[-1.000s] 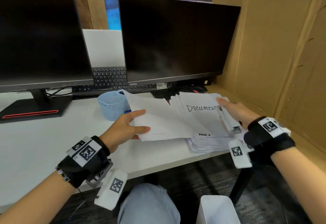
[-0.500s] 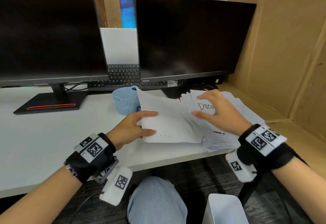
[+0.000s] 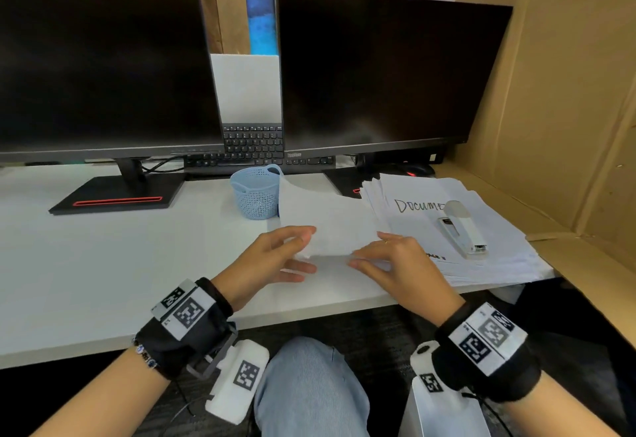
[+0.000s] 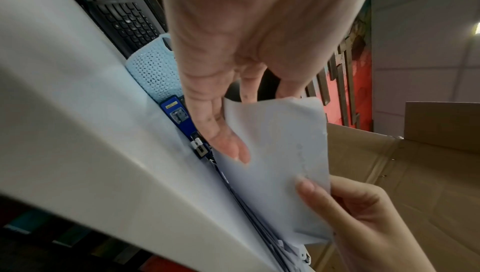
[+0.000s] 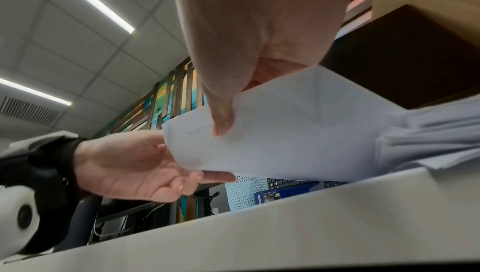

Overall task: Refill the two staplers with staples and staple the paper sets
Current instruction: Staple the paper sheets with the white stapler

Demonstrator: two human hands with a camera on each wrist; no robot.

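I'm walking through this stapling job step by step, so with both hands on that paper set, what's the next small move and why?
Probably free the right hand and reach for the white stapler, while the left hand holds the paper set. The set is lifted off the desk, pinched by both hands, and the stapler lies untouched on the paper stack beside it.
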